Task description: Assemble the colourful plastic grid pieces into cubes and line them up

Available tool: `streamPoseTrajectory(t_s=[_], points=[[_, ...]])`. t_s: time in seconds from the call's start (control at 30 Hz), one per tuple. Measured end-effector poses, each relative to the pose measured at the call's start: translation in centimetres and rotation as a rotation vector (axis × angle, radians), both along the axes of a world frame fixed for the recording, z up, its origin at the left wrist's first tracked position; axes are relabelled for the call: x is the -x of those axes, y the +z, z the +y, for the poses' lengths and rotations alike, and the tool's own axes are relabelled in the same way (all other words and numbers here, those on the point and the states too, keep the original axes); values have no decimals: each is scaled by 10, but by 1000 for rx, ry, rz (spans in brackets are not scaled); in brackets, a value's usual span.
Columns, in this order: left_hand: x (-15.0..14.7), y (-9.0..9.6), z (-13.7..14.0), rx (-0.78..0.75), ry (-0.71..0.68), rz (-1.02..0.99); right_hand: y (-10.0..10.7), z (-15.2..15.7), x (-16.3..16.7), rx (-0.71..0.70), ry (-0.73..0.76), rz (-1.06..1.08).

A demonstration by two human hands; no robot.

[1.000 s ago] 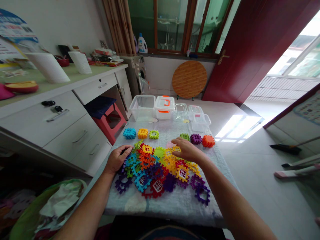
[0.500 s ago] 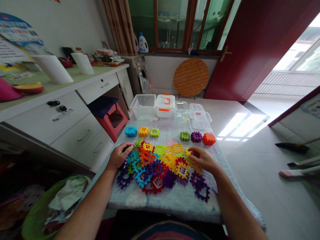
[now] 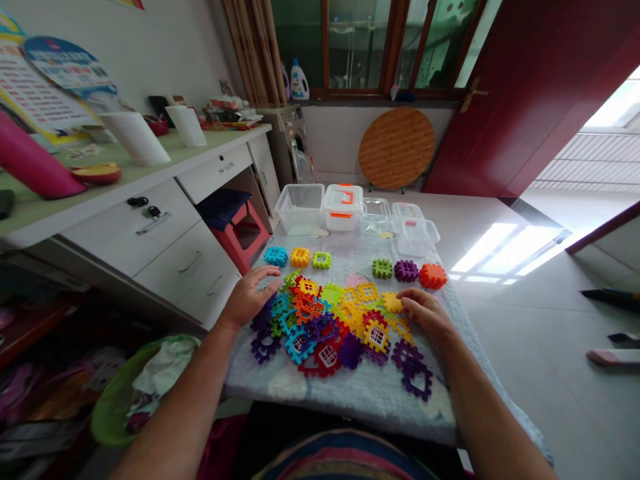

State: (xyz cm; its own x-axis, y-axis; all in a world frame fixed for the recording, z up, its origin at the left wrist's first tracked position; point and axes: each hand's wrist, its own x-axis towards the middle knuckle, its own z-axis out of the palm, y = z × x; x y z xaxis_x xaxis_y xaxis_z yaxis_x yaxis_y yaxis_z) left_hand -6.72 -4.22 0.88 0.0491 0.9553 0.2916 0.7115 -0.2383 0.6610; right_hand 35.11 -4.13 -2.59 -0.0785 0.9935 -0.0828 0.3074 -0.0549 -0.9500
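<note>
A pile of flat plastic interlocking tiles with toothed edges (image 3: 320, 327) in several colours lies spread on the cloth-covered table (image 3: 285, 390). At the pile's right side, my right hand (image 3: 431, 313) pinches the edge of a yellow interlocking tile (image 3: 392, 302) between thumb and fingers. My left hand (image 3: 250, 295) hovers by the pile's left edge, thumb and forefinger apart, with nothing seen between them. Closest to it are a green tile (image 3: 291, 280) and blue tiles (image 3: 280, 305). Two dark purple tiles (image 3: 417, 380) lie at the near right.
Behind the pile stand small stacks: blue (image 3: 275, 256), yellow (image 3: 301, 257), light green (image 3: 322, 260), green (image 3: 383, 269), purple (image 3: 407, 270) and orange (image 3: 433, 275). Clear plastic boxes (image 3: 300, 210) line the far table edge, one lidded with orange clips (image 3: 343, 210). A drawer desk (image 3: 165, 227) is left.
The camera view has shifted, so the scene sits farther right. My right hand has closed on the yellow tile. My left hand's fingers have lifted and spread apart.
</note>
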Motion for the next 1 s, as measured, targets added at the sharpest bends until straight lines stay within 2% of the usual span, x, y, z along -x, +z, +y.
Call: streamPoseTrajectory(t_s=[0.13,0.23,0.33,0.53,0.77,1.0], points=[[-13,22,-9,73,-200,136,-2,1,0,-6,-16,-1],[-22,26,-12,130,-342,208,-5,1,0,-29,-29,10],[-27,25,-11,166,-428,239,-8,0,-1,-47,-47,20],[-32,30,-3,176,-461,268,-12,1,-2,-45,-85,64],[-34,39,2,239,-513,176,-11,1,-1,-13,-94,115],[-46,55,8,260,-451,56,-15,2,-3,-2,-102,154]])
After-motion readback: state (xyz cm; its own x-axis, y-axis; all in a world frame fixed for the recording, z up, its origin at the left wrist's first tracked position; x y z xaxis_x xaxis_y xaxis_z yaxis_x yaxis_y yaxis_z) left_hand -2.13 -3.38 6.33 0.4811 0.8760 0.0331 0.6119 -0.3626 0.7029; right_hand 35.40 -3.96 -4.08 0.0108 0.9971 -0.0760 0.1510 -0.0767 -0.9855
